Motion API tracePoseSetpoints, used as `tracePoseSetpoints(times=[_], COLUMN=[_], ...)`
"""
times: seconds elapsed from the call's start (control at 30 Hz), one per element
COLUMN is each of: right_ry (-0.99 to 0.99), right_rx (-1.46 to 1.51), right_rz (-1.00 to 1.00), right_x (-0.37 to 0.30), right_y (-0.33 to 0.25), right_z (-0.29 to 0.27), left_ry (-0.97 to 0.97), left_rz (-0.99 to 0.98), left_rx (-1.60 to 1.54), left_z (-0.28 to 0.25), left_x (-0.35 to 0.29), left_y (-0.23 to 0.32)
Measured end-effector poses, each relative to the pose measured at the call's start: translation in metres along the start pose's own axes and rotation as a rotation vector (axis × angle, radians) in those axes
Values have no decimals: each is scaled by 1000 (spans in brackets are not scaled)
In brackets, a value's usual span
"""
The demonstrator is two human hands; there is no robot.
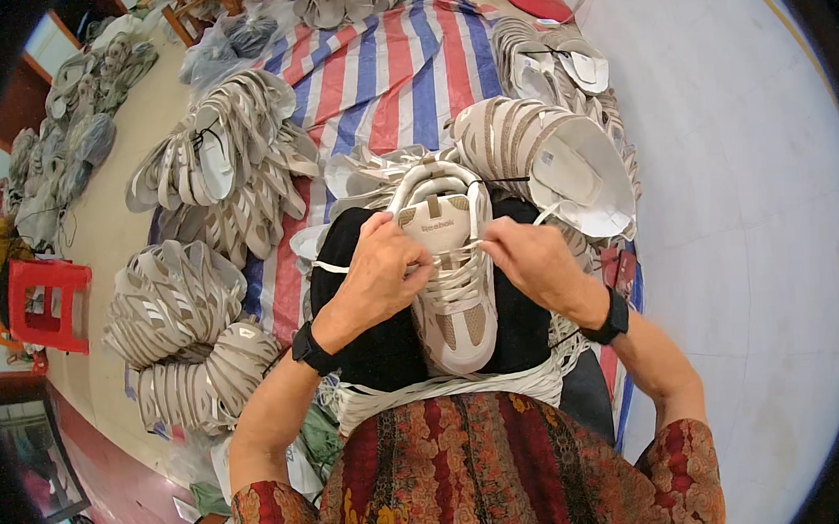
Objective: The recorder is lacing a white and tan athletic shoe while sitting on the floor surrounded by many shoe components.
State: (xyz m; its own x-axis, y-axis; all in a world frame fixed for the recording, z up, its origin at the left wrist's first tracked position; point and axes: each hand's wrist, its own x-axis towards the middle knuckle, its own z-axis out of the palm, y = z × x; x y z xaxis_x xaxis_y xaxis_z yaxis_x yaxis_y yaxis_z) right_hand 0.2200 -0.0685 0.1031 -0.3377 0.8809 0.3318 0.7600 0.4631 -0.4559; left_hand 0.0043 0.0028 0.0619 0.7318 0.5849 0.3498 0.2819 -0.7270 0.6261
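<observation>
A beige and white sneaker (455, 332) rests on my black-clad lap, its toe toward me and its collar pointing away. White shoelace (457, 286) crosses its tongue in several rows. At the upper eyelets on the left, my left hand (379, 269) is closed on the lace, with a loose end sticking out to the left. Opposite it, my right hand (535, 263) pinches the lace at the upper right eyelets, and another end pokes out above the knuckles. The fingertips partly hide the top eyelets.
Bundled shoe uppers (552, 158) lie just beyond my right hand; more stacks (182, 301) stand at left. A bunch of white laces (446, 387) lies across my lap. Beneath the stacks spreads a striped sheet (398, 71). A red stool (49, 306) stands far left.
</observation>
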Motion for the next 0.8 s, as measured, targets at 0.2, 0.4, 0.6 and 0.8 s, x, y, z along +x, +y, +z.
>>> tracePoseSetpoints(times=[0.2,0.4,0.6,0.8], right_ry=[-265,-283,-134,46], right_rx=[945,645,451,33], right_rz=[873,567,317,-136], right_x=[-3,0,5,-10], right_y=[6,20,10,10], right_z=[-8,9,10,16], left_ry=[-93,-160,-94,-76], left_rz=[-76,-123,-114,-187], left_rx=[-125,-146,-135,-65], left_z=[-10,-13,-7,-2], left_x=[2,3,1,2], left_y=[-1,-3,-4,2])
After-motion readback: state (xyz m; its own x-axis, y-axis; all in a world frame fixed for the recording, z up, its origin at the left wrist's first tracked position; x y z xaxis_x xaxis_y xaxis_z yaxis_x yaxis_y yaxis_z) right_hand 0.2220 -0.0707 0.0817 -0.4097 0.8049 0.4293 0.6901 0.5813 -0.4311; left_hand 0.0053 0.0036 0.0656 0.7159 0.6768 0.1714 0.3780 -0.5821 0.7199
